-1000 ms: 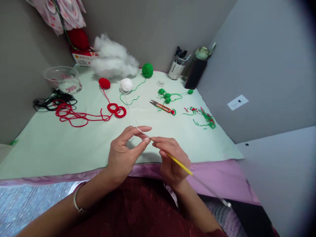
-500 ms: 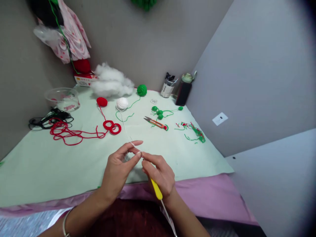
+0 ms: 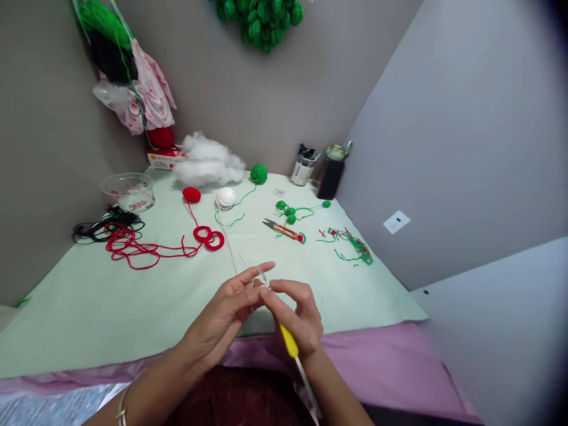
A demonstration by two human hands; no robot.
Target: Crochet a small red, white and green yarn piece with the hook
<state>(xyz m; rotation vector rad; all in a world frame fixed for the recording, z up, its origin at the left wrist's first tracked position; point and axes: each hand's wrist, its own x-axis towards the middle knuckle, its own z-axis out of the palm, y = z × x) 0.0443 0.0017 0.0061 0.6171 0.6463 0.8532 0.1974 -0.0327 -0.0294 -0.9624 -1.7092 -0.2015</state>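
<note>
My right hand is closed around a crochet hook with a yellow handle; its tip is hidden among the fingers. My left hand pinches a small bit of white yarn right against the right fingertips, its index finger stretched out with the strand over it. From there the strand runs back across the cloth to a white yarn ball. Beyond the hands lie two joined red crocheted rings and orange-handled thread snips.
Red yarn, black yarn and a clear tub lie left. White stuffing, a red ball and a green ball stand at the back. Green pieces, yarn scraps and a pen cup are right.
The view has tilted up slightly, showing more of the hanging green bundle. Both hands stay together, and the left fingers have shifted on the white yarn near the hook.
</note>
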